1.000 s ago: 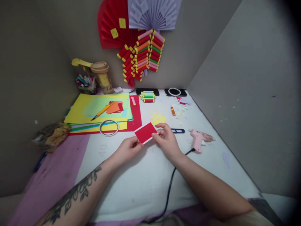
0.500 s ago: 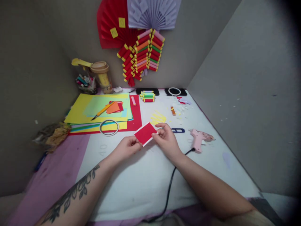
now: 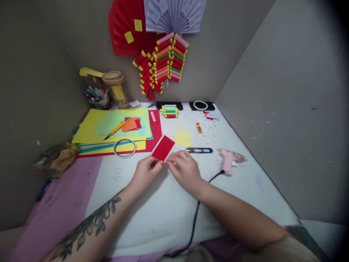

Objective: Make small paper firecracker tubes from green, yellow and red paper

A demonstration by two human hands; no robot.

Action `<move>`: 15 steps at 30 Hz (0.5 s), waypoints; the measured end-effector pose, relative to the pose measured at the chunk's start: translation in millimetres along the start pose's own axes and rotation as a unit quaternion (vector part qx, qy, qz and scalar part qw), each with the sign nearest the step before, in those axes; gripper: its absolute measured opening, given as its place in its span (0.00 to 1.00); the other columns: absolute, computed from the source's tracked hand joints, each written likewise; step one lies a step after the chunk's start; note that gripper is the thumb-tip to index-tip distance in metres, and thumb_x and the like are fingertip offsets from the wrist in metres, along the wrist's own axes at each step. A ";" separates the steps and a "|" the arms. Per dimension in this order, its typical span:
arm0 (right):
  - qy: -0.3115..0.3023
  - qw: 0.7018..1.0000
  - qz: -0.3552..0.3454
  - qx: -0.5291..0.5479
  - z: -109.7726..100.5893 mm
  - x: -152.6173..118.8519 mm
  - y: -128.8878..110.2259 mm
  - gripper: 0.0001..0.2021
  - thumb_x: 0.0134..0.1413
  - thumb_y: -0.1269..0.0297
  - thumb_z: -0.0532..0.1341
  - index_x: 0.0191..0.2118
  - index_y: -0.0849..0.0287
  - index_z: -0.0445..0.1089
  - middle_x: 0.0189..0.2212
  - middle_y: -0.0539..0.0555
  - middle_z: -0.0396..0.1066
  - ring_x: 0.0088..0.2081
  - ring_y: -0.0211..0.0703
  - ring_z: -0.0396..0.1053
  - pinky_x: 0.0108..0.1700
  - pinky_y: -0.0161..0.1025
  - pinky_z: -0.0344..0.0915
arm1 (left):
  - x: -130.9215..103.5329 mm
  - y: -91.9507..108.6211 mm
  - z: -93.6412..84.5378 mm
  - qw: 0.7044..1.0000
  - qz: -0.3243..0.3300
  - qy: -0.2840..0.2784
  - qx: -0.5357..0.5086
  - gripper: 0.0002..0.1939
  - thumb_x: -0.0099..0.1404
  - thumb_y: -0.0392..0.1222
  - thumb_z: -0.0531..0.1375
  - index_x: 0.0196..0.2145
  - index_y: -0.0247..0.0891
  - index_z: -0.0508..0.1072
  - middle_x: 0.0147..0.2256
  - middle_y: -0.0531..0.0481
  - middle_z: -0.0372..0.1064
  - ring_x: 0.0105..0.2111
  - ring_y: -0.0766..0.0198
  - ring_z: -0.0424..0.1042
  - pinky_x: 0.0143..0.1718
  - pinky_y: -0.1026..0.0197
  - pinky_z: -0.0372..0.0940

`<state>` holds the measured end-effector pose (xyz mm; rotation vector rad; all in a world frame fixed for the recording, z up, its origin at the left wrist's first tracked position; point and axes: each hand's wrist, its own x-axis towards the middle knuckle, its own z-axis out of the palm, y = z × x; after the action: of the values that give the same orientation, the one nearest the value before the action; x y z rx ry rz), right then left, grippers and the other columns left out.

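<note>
A small red card with white edges (image 3: 163,148) is held up over the white table, tilted. My left hand (image 3: 148,170) pinches its lower left corner between thumb and fingers. My right hand (image 3: 184,167) has its thumb and fingertips closed at the card's bottom corner. Just beyond the hands lie thin yellow strips (image 3: 182,137) and dark blue thread snips (image 3: 203,150). Left of the card, a white ring (image 3: 124,148) rests partly on stacked coloured paper (image 3: 84,131), which bears a yellow craft knife (image 3: 117,129) and small orange and red cards (image 3: 131,124).
A pink glue gun (image 3: 228,160) lies at right, its black cord (image 3: 195,218) running to the front edge. Rolled paper tubes (image 3: 169,111), two phones, jars (image 3: 118,91) and paper scraps stand or lie at the back. Paper fans (image 3: 174,16) hang on the wall.
The red card has turned more upright. My right hand has moved from its right side down to the bottom corner, close to my left hand, uncovering the snips.
</note>
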<state>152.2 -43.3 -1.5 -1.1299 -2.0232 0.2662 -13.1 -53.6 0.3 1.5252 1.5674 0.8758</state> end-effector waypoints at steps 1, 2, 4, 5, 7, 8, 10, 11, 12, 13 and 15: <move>-0.002 1.000 0.001 0.000 0.1 0.0 0.0 0.06 0.55 0.69 0.58 0.32 0.57 0.73 0.30 0.53 0.69 0.36 0.43 0.65 0.40 0.40 0.64 | -0.4 -0.2 0.4 1.000 0.009 0.005 0.019 0.13 0.59 0.46 0.56 0.22 0.35 0.68 0.21 0.54 0.65 0.23 0.68 0.62 0.24 0.67 0.56; -0.003 1.000 0.001 0.001 0.2 -0.1 0.0 0.06 0.55 0.70 0.58 0.32 0.57 0.74 0.29 0.53 0.69 0.36 0.43 0.65 0.39 0.39 0.64 | -0.7 -0.2 0.7 0.999 0.019 0.010 0.039 0.13 0.59 0.45 0.56 0.22 0.35 0.67 0.21 0.54 0.65 0.23 0.68 0.62 0.24 0.66 0.55; -0.007 1.000 0.002 0.003 0.9 -0.7 0.2 0.06 0.54 0.70 0.59 0.32 0.57 0.74 0.29 0.53 0.69 0.36 0.43 0.65 0.39 0.39 0.64 | -1.3 0.1 0.8 0.996 0.047 0.018 0.076 0.13 0.59 0.45 0.56 0.21 0.35 0.67 0.20 0.54 0.64 0.22 0.68 0.62 0.25 0.66 0.55; -0.009 1.000 0.003 0.005 1.4 -1.1 0.5 0.06 0.54 0.70 0.59 0.32 0.57 0.74 0.28 0.53 0.69 0.35 0.43 0.65 0.38 0.39 0.64 | -1.7 0.1 0.7 0.994 0.063 0.022 0.092 0.14 0.60 0.44 0.56 0.20 0.35 0.67 0.20 0.54 0.63 0.22 0.68 0.61 0.25 0.66 0.55; -0.015 1.000 0.007 0.009 2.4 -1.9 1.1 0.06 0.54 0.70 0.59 0.32 0.57 0.74 0.28 0.53 0.69 0.35 0.44 0.64 0.38 0.39 0.64 | -2.4 0.1 0.4 0.989 0.095 0.021 0.111 0.14 0.61 0.44 0.55 0.21 0.35 0.68 0.21 0.53 0.64 0.23 0.68 0.62 0.25 0.66 0.55; -0.018 1.000 0.008 0.011 2.8 -2.1 1.5 0.06 0.54 0.70 0.59 0.32 0.57 0.75 0.28 0.53 0.69 0.35 0.44 0.64 0.38 0.40 0.64 | -2.7 -0.1 0.1 0.987 0.109 0.015 0.116 0.14 0.62 0.44 0.54 0.22 0.35 0.69 0.23 0.52 0.65 0.24 0.67 0.63 0.26 0.66 0.56; -0.023 1.000 0.012 0.013 3.4 -2.4 1.9 0.06 0.54 0.70 0.59 0.33 0.57 0.75 0.29 0.53 0.69 0.35 0.44 0.64 0.38 0.40 0.64 | -3.3 -0.7 -0.2 0.984 0.127 0.000 0.122 0.13 0.63 0.44 0.53 0.26 0.35 0.71 0.25 0.50 0.67 0.26 0.66 0.65 0.28 0.65 0.57; -0.024 1.000 0.014 0.014 3.5 -2.4 2.0 0.06 0.54 0.70 0.59 0.33 0.57 0.75 0.29 0.53 0.69 0.35 0.44 0.64 0.38 0.40 0.64 | -3.5 -1.1 -0.4 0.983 0.131 -0.006 0.125 0.13 0.63 0.44 0.53 0.28 0.35 0.72 0.26 0.49 0.68 0.27 0.65 0.65 0.29 0.64 0.58; -0.025 0.999 0.016 0.016 3.5 -2.4 1.9 0.07 0.53 0.70 0.59 0.32 0.57 0.75 0.29 0.53 0.69 0.35 0.44 0.64 0.38 0.40 0.64 | -3.7 -1.5 -0.5 0.982 0.135 -0.010 0.130 0.12 0.64 0.43 0.53 0.29 0.35 0.72 0.27 0.49 0.69 0.27 0.65 0.66 0.29 0.64 0.59; -0.026 0.999 0.019 0.017 3.4 -2.2 1.8 0.07 0.53 0.70 0.59 0.32 0.57 0.75 0.29 0.53 0.69 0.35 0.44 0.64 0.38 0.40 0.64 | -3.9 -1.8 -0.5 0.981 0.139 -0.013 0.136 0.12 0.64 0.43 0.53 0.30 0.35 0.72 0.28 0.48 0.69 0.28 0.65 0.66 0.30 0.64 0.59; -0.028 0.999 0.024 0.021 3.1 -1.8 1.3 0.07 0.52 0.71 0.59 0.32 0.57 0.75 0.29 0.53 0.69 0.36 0.44 0.65 0.38 0.40 0.64 | -4.2 -2.2 -0.6 0.978 0.146 -0.018 0.145 0.12 0.64 0.42 0.53 0.31 0.35 0.72 0.28 0.48 0.69 0.28 0.64 0.66 0.30 0.63 0.60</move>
<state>151.4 -43.4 -5.2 -1.1586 -2.0313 0.3663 -14.7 -57.9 -1.1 2.0064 1.5176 0.7963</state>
